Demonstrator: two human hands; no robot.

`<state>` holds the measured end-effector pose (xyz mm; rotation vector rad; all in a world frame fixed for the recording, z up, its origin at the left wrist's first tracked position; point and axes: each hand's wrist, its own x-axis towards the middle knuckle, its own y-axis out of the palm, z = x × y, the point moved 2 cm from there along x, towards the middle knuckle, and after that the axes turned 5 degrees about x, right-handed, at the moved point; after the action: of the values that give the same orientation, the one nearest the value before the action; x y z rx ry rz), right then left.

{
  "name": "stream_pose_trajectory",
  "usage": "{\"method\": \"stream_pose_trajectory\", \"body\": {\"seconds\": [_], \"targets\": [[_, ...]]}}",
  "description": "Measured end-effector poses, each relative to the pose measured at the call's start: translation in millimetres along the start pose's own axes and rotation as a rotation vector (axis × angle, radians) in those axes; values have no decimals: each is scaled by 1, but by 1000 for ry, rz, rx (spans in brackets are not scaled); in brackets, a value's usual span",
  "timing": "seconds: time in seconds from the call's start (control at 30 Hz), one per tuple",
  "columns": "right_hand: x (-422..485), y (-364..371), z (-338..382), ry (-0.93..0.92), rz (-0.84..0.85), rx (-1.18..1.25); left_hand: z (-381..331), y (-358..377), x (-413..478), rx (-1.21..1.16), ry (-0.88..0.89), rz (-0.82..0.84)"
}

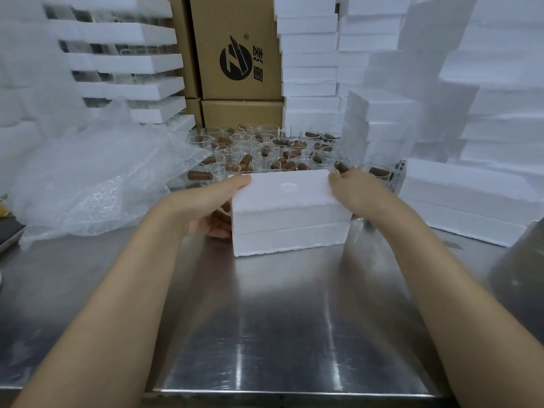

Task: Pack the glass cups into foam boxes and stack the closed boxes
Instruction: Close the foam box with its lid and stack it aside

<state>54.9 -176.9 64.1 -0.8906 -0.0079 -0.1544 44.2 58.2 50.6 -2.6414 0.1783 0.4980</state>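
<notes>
- A closed white foam box (290, 213) sits in the middle of the view, low over the steel counter (294, 319). Two seams run along its front face.
- Whether the box rests on the counter or is just clear of it cannot be told.
- The left hand (215, 207) grips the left end of the box, with the thumb lying on the top edge and the fingers curled round the side below.
- The right hand (356, 189) grips the right end, with its fingers bent over the top corner and the palm against the side.
- Just behind the box stand many glass cups (265, 148) with brown handles, crowded together on the counter; some handles lie loose among them.
- A crumpled sheet of bubble wrap (97, 172) lies on the left, beside the cups.
- Above the wrap, at the upper left, foam trays (129, 63) are piled with glassware between the layers.
- Brown cardboard cartons (238, 48) with a black logo stand at the back, between the trays and tall stacks of foam (309, 54).
- To the right of the held box, near but apart from it, lies a low pile of foam boxes (465, 198), with higher white piles behind it.
</notes>
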Motion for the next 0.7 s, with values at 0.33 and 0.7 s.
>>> {"method": "stream_pose_trajectory", "body": {"seconds": [0.33, 0.7], "targets": [[-4, -6, 4, 23, 57, 106, -6, 0, -4, -256, 34, 194], [-11, -10, -6, 125, 503, 990, -10, -10, -4, -455, 149, 227]]}}
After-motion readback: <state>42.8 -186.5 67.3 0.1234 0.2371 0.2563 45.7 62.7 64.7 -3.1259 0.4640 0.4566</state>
